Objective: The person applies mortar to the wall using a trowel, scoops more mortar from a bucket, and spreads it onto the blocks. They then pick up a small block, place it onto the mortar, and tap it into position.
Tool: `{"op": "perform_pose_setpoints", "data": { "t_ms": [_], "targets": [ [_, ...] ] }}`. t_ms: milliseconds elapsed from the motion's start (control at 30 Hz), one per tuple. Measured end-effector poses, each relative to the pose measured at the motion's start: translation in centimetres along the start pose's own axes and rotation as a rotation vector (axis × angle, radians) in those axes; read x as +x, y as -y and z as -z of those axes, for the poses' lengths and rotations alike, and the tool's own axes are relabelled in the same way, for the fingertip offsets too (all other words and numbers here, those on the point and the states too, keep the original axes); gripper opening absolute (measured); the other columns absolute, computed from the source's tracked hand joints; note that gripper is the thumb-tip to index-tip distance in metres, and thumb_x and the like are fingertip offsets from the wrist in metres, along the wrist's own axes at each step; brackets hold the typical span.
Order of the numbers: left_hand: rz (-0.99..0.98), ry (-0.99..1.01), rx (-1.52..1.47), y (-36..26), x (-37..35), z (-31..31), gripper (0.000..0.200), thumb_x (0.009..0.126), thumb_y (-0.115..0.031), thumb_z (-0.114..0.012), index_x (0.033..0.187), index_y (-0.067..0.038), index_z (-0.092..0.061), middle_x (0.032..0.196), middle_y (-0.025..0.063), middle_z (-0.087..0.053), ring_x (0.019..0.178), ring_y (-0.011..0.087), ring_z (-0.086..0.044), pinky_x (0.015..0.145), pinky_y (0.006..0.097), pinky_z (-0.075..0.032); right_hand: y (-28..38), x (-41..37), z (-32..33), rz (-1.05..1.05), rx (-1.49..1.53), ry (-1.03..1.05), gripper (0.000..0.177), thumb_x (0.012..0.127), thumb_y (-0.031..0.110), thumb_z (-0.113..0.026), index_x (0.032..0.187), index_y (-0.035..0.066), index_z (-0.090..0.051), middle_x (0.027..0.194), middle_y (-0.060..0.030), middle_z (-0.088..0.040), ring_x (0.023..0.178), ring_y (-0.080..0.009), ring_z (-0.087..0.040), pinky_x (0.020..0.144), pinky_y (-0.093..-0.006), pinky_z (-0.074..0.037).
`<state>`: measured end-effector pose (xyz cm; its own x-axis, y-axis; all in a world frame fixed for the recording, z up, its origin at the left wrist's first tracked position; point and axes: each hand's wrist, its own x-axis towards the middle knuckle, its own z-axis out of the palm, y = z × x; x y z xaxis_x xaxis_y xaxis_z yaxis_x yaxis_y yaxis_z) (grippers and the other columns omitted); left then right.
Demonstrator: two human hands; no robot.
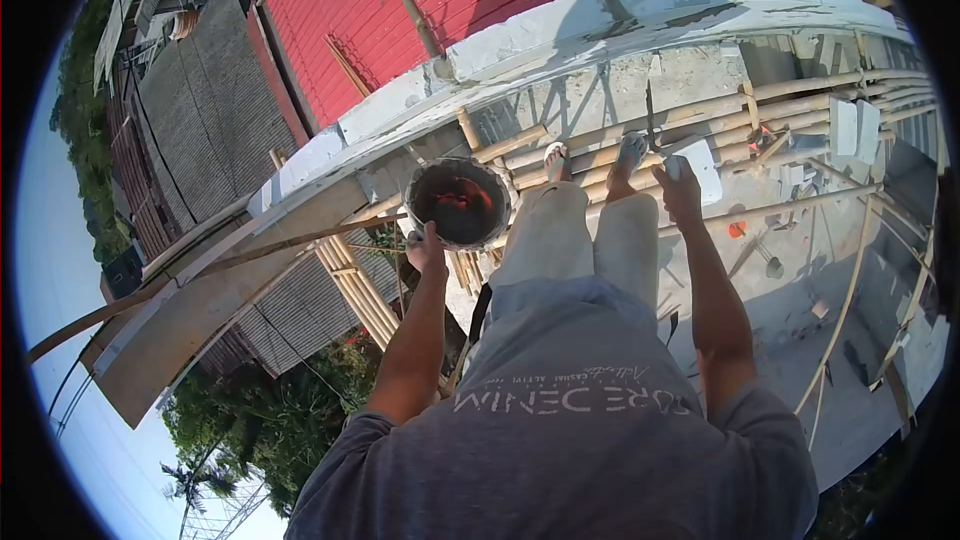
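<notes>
My left hand (427,250) grips the near rim of a round dark bucket (412,202), its thumb over the edge. Inside the bucket is dark material, lit orange-red in patches. Closed fingers of my right hand (682,196) are around the lower end of a hand tool with a narrow dark blade (650,112), seen edge-on and pointing away from me; its exact kind does not show. Just beside this hand sits a white block (704,172). My feet in sandals (630,152) stand on bamboo poles (590,162) between the two hands.
A pale block wall (520,48) runs across ahead, with a red roof (400,30) beyond. Bamboo scaffolding (790,202) extends right, above a concrete floor (740,290) far below. White blocks (855,130) stand at right. Left, a board (190,325) juts out over roofs and trees.
</notes>
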<state>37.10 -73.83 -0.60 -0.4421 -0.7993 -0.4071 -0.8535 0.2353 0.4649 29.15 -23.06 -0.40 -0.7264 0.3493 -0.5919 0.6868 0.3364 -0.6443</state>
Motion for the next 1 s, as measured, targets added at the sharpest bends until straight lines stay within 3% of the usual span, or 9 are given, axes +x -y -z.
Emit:
{"op": "perform_pose_setpoints", "data": {
  "t_ms": [100,300,433,467,500,633,733,833,1000],
  "targets": [
    [0.078,-0.066,0.008,-2.7,-2.0,1.1,0.046,0.076,-0.038,-0.072,0.098,0.003,-0.068,0.092,0.0170,-0.071,0.081,0.0271,-0.068,0.074,0.0420,-0.053,-9.2,-0.1,5.1,0.180,-0.396,0.028,0.034,0.083,0.027,-0.077,0.100,0.005,-0.056,0.071,-0.0062,-0.057,0.050,-0.0157,-0.053,0.046,-0.0350,-0.045],
    [0.245,0.109,-0.243,-0.7,0.0,1.9,0.042,0.076,-0.033,-0.071,0.103,-0.002,-0.065,0.095,0.0100,-0.065,0.079,0.0238,-0.064,0.066,0.0369,-0.052,-9.9,-5.4,8.5,-0.551,-0.026,-0.049,0.039,0.084,0.030,-0.075,0.105,0.003,-0.055,0.077,-0.0108,-0.060,0.059,-0.0206,-0.057,0.049,-0.0403,-0.046],
    [0.338,0.144,-0.510,-2.2,-0.7,2.6,0.036,0.080,-0.022,-0.067,0.105,0.003,-0.062,0.104,0.0152,-0.067,0.088,0.0286,-0.069,0.066,0.0373,-0.060,-15.2,-5.2,5.6,-0.506,0.013,-0.176,0.042,0.085,0.031,-0.075,0.110,0.004,-0.055,0.078,-0.0133,-0.061,0.059,-0.0232,-0.059,0.047,-0.0435,-0.047],
    [-0.010,0.471,-0.386,7.5,9.1,0.3,0.039,0.079,-0.023,-0.071,0.106,0.004,-0.062,0.103,0.0156,-0.067,0.088,0.0301,-0.069,0.067,0.0386,-0.060,-13.9,-6.4,5.5,-0.501,0.071,-0.164,0.044,0.085,0.033,-0.075,0.111,0.004,-0.056,0.082,-0.0143,-0.062,0.063,-0.0242,-0.061,0.050,-0.0442,-0.048],
    [0.330,0.071,-0.213,1.8,4.5,1.8,0.040,0.080,-0.025,-0.072,0.108,0.002,-0.062,0.104,0.0158,-0.067,0.090,0.0310,-0.069,0.068,0.0406,-0.060,-12.8,-7.2,5.1,-0.497,0.126,-0.145,0.046,0.084,0.034,-0.076,0.112,0.004,-0.056,0.086,-0.0153,-0.064,0.067,-0.0252,-0.063,0.052,-0.0449,-0.050],
    [0.385,0.261,-0.295,-2.3,4.2,4.6,0.041,0.080,-0.026,-0.072,0.109,0.002,-0.062,0.102,0.0149,-0.067,0.088,0.0296,-0.068,0.068,0.0402,-0.059,-13.3,-9.5,2.2,-0.250,0.006,-0.357,0.054,0.085,0.045,-0.069,0.111,-0.002,-0.060,0.099,-0.0224,-0.070,0.089,-0.0385,-0.070,0.074,-0.0459,-0.054],
    [0.329,0.341,-0.267,-5.0,5.1,5.2,0.041,0.080,-0.027,-0.072,0.109,0.002,-0.062,0.100,0.0141,-0.067,0.087,0.0286,-0.068,0.067,0.0398,-0.058,-13.3,-9.6,0.9,-0.472,0.353,-0.333,0.052,0.087,0.046,-0.065,0.105,-0.003,-0.061,0.080,-0.0198,-0.067,0.071,-0.0304,-0.069,0.063,-0.0428,-0.055],
    [0.279,0.402,-0.220,-7.6,5.5,5.3,0.042,0.081,-0.027,-0.072,0.109,0.002,-0.062,0.099,0.0134,-0.066,0.085,0.0275,-0.068,0.067,0.0395,-0.057,-15.6,-9.5,-0.6,-0.602,0.736,-0.318,0.055,0.089,0.046,-0.063,0.072,-0.005,-0.061,0.055,-0.0150,-0.057,0.046,-0.0281,-0.061,0.048,-0.0445,-0.050],
    [0.259,0.442,-0.201,-8.7,5.1,6.3,0.043,0.081,-0.029,-0.072,0.109,0.002,-0.063,0.096,0.0122,-0.066,0.083,0.0258,-0.067,0.066,0.0390,-0.056,-17.3,-9.9,-2.2,-0.671,0.826,-0.281,0.049,0.090,0.039,-0.066,0.066,-0.003,-0.057,0.053,-0.0127,-0.052,0.046,-0.0267,-0.059,0.043,-0.0414,-0.044]
  ]
}}
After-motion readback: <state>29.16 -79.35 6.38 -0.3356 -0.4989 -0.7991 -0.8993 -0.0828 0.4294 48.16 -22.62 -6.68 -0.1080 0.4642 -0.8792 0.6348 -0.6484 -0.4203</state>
